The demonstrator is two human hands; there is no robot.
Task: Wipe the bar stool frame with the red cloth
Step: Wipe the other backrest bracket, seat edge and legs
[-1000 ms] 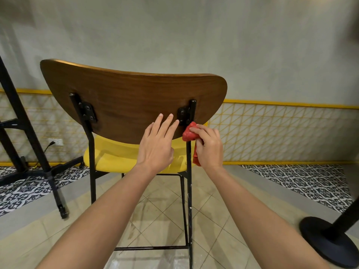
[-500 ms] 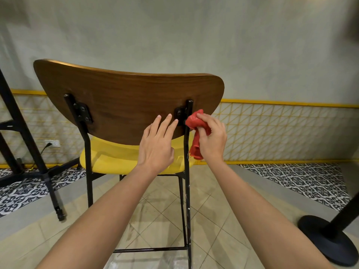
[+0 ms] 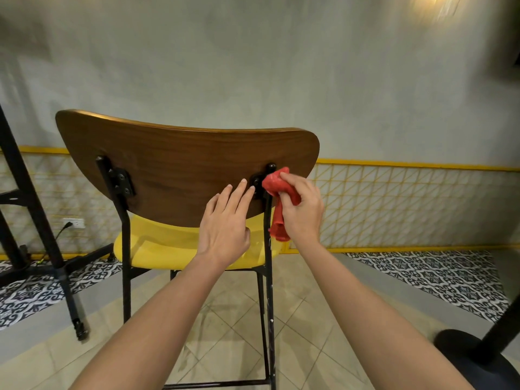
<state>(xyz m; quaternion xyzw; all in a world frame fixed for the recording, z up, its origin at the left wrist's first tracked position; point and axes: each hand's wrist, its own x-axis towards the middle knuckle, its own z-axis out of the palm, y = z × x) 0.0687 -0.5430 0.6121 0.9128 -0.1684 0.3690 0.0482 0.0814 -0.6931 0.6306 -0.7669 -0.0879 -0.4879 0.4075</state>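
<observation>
At the far left stands a black metal table leg, with a wall outlet low on the wall behind it. Next comes the bar stool frame, its two black uprights bolted to the back of a curved wooden backrest, and the yellow seat shows below. The left hand lies flat on the backrest's rear face, fingers straight and close together, with the fingertips just beside the right bracket. The red cloth is bunched against the top of the right upright. One end hangs down beside the post, though it is hard to tell whether the wad wraps the tube or only presses its side. The right hand grips the cloth, thumb and fingers curled round it. At the far right, low on the tiled floor, sits a black round base.
</observation>
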